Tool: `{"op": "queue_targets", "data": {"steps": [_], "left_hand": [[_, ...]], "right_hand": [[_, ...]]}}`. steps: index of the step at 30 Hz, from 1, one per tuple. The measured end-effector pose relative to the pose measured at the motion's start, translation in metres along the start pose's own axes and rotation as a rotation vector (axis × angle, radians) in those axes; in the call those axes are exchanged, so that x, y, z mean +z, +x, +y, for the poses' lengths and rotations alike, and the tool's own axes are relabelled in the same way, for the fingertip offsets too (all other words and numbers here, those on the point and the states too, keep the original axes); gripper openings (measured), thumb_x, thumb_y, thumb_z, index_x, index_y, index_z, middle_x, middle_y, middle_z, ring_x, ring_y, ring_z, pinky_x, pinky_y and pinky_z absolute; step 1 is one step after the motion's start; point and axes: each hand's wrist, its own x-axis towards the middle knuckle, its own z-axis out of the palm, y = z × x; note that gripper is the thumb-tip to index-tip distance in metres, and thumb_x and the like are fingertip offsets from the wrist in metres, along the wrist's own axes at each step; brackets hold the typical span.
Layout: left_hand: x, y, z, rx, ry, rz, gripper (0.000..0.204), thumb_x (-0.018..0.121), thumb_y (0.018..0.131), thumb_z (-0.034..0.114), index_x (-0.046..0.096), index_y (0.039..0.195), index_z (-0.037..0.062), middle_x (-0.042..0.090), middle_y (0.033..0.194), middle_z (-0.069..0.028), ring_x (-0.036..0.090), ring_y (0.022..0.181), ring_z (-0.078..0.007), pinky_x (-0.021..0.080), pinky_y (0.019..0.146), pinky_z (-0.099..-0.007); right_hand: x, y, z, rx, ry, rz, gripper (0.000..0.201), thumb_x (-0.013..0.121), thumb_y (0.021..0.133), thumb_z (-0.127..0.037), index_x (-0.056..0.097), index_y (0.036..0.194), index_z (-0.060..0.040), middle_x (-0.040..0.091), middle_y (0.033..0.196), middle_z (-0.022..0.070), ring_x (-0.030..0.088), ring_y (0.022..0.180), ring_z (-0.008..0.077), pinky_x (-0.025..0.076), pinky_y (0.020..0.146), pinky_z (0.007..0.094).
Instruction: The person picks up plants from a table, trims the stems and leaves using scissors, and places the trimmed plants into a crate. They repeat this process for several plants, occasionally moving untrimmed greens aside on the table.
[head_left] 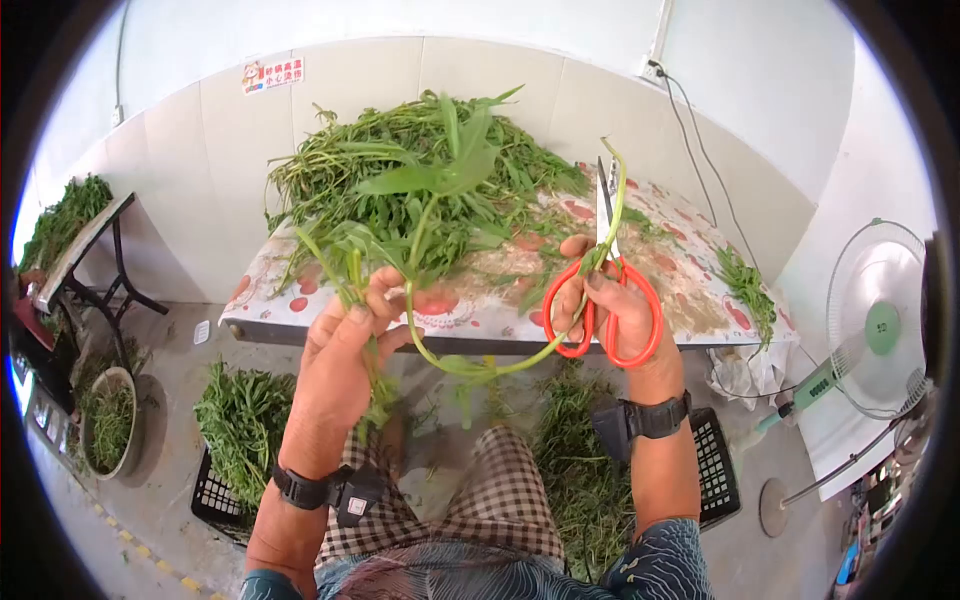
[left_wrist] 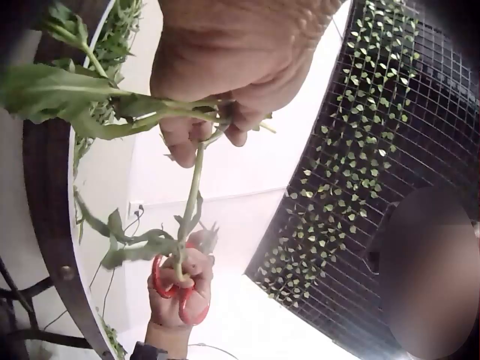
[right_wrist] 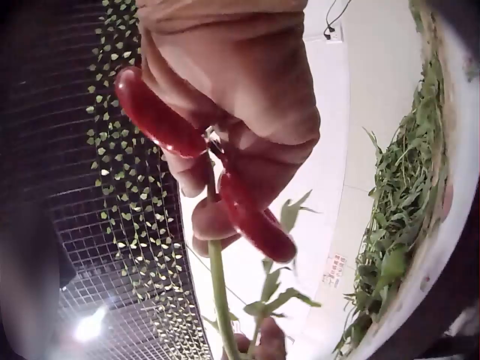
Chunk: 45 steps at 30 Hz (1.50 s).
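Note:
My left hand [head_left: 345,335] pinches several leafy green stems [left_wrist: 142,105] between thumb and fingers above the table's front edge. One long stem [head_left: 520,368] sags in a curve from the left hand across to the right. My right hand [head_left: 625,305] holds a pair of red-handled scissors [head_left: 655,330], their blades pointing up and away, nearly together. Fingers of that same hand also pinch the far part of the long stem, and its thin end rises beside the blades. In the right wrist view, the red handles [right_wrist: 259,225] hang around my fingers.
A large heap of greens [head_left: 400,180] covers the back of the table, whose patterned cloth [head_left: 500,325] carries scraps. Black crates [head_left: 215,490] with greens stand on the floor either side of my legs. A fan [head_left: 882,325] stands at right, a tub [head_left: 132,440] at left.

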Motion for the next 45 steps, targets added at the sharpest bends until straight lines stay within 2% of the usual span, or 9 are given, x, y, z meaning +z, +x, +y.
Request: {"op": "queue_targets", "data": {"steps": [6, 9, 10, 14, 22, 26, 29, 37, 45], "left_hand": [[-0.019, -0.037, 0.02, 0.053, 0.113, 0.159, 0.018, 0.053, 0.089, 0.021, 0.055, 0.094, 0.0038, 0.048, 0.123, -0.013, 0.053, 0.107, -0.0278, 0.051, 0.078, -0.0363], [-0.025, -0.054, 0.025, 0.08, 0.232, 0.087, 0.02, 0.052, 0.09, 0.022, 0.055, 0.092, 0.0032, 0.047, 0.123, -0.013, 0.053, 0.106, -0.0262, 0.052, 0.075, -0.0346], [-0.021, -0.054, 0.021, 0.118, 0.329, 0.139, 0.023, 0.051, 0.091, 0.025, 0.055, 0.09, 0.0027, 0.057, 0.106, -0.0132, 0.059, 0.09, -0.0217, 0.051, 0.066, -0.03], [-0.034, -0.062, 0.018, -0.135, 0.531, 0.145, 0.028, 0.05, 0.091, 0.03, 0.054, 0.086, 0.0022, 0.059, 0.067, -0.0062, 0.055, 0.057, -0.0138, 0.045, 0.055, -0.0241], [-0.001, -0.061, 0.02, -0.073, 0.892, 0.07, 0.015, 0.049, 0.09, 0.013, 0.058, 0.09, 0.0015, 0.057, 0.063, -0.0007, 0.048, 0.051, -0.0054, 0.039, 0.047, -0.0192], [0.01, -0.067, 0.033, -0.221, 0.422, 0.093, 0.016, 0.05, 0.09, 0.014, 0.057, 0.098, 0.0025, 0.057, 0.063, -0.0035, 0.039, 0.045, -0.0031, 0.029, 0.04, -0.0167], [0.007, -0.065, 0.047, -0.101, 0.311, 0.198, 0.02, 0.051, 0.091, 0.021, 0.056, 0.099, 0.003, 0.056, 0.063, -0.0041, 0.033, 0.042, -0.0032, 0.022, 0.038, -0.0173], [-0.012, -0.066, 0.034, -0.042, 0.498, 0.203, 0.019, 0.052, 0.09, 0.023, 0.053, 0.091, 0.0042, 0.045, 0.058, -0.0008, 0.031, 0.044, -0.0032, 0.022, 0.038, -0.0179], [-0.006, -0.042, -0.001, -0.115, 0.698, 0.133, 0.016, 0.048, 0.089, 0.01, 0.061, 0.094, 0.0028, 0.059, 0.078, -0.0017, 0.036, 0.054, 0.0005, 0.029, 0.046, -0.0164]], "right_hand": [[0.002, -0.002, 0.018, 0.008, 0.014, 0.084, 0.04, 0.055, 0.087, -0.027, 0.044, 0.117, -0.0026, 0.062, 0.073, 0.0098, 0.061, 0.064, 0.0174, 0.046, 0.053, 0.0235], [0.007, -0.003, 0.031, 0.028, 0.029, 0.111, 0.039, 0.055, 0.087, -0.026, 0.045, 0.116, -0.0031, 0.062, 0.074, 0.0093, 0.062, 0.066, 0.0179, 0.047, 0.054, 0.0235], [0.008, -0.002, 0.036, 0.029, 0.037, 0.115, 0.039, 0.055, 0.086, -0.026, 0.045, 0.116, -0.0032, 0.062, 0.075, 0.0091, 0.062, 0.067, 0.0181, 0.047, 0.054, 0.0236], [0.001, -0.002, 0.05, 0.088, 0.034, 0.223, 0.036, 0.053, 0.086, -0.022, 0.045, 0.116, -0.0034, 0.061, 0.077, 0.0101, 0.063, 0.07, 0.02, 0.047, 0.054, 0.0243], [0.008, -0.017, 0.052, 0.139, -0.011, 0.242, 0.034, 0.05, 0.085, -0.015, 0.045, 0.115, -0.0013, 0.062, 0.075, 0.0105, 0.062, 0.069, 0.0197, 0.048, 0.053, 0.0244], [0.019, -0.02, 0.047, 0.142, -0.081, 0.3, 0.032, 0.049, 0.085, -0.015, 0.045, 0.114, -0.0008, 0.061, 0.073, 0.0099, 0.062, 0.068, 0.0196, 0.047, 0.053, 0.024], [0.015, -0.024, 0.051, 0.137, -0.058, 0.369, 0.032, 0.049, 0.086, -0.015, 0.045, 0.115, -0.0008, 0.061, 0.073, 0.0102, 0.062, 0.067, 0.0202, 0.047, 0.052, 0.0241], [0.002, -0.027, 0.051, -0.019, 0.061, 0.4, 0.031, 0.049, 0.086, -0.014, 0.046, 0.115, -0.0019, 0.06, 0.075, 0.0109, 0.06, 0.061, 0.0194, 0.05, 0.058, 0.0297], [0.002, -0.027, 0.033, -0.08, 0.232, 0.398, 0.03, 0.047, 0.09, -0.016, 0.047, 0.118, -0.0044, 0.06, 0.077, 0.007, 0.056, 0.067, 0.0156, 0.046, 0.055, 0.0258]]}}
